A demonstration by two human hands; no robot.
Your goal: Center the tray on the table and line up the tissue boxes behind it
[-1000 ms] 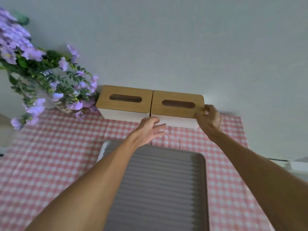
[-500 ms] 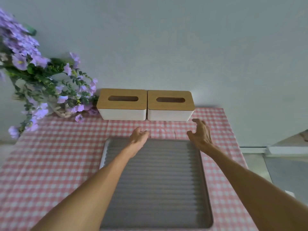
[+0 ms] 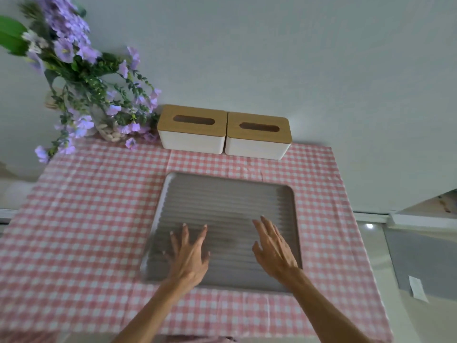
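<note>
Both tissue boxes [image 3: 223, 132] sit touching, side by side at table's back edge, behind grey ridged tray [image 3: 222, 209]. Left hand [image 3: 190, 253] & right hand [image 3: 274, 246] over tray, fingers spread, empty. Looks near done; next maybe nudge tray to center.
</note>
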